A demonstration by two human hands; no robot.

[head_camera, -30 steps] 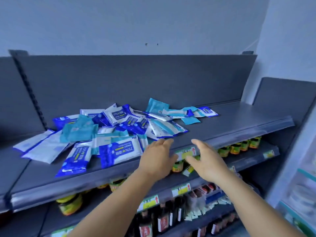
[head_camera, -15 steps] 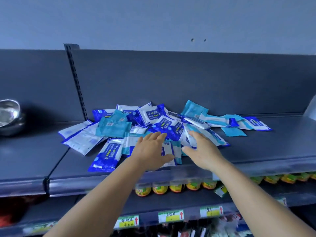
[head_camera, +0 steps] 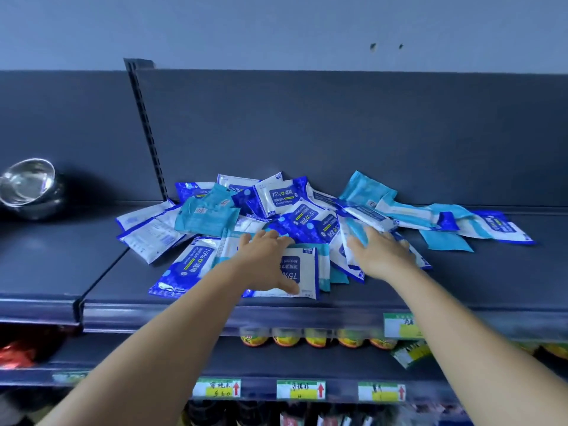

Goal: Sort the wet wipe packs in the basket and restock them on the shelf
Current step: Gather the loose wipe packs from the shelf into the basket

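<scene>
A loose pile of wet wipe packs [head_camera: 295, 216], dark blue, white and teal, lies scattered on the grey top shelf [head_camera: 461, 281]. My left hand [head_camera: 264, 262] rests flat, fingers spread, on a white and blue pack [head_camera: 302, 272] at the front of the pile. My right hand [head_camera: 381, 256] lies palm down with fingers apart on white and teal packs [head_camera: 353, 238] just to the right. Neither hand grips a pack. No basket is in view.
A steel bowl [head_camera: 27, 182] sits on the neighbouring shelf section at far left. A slotted upright [head_camera: 144, 127] divides the sections. Below, jars with yellow lids [head_camera: 316, 339] and price tags [head_camera: 301, 390] line the lower shelves. Bare shelf surface lies right of the pile.
Both hands have reached forward from the shelf edge onto the front of the pile. The view has swung to the left, bringing the bowl into sight.
</scene>
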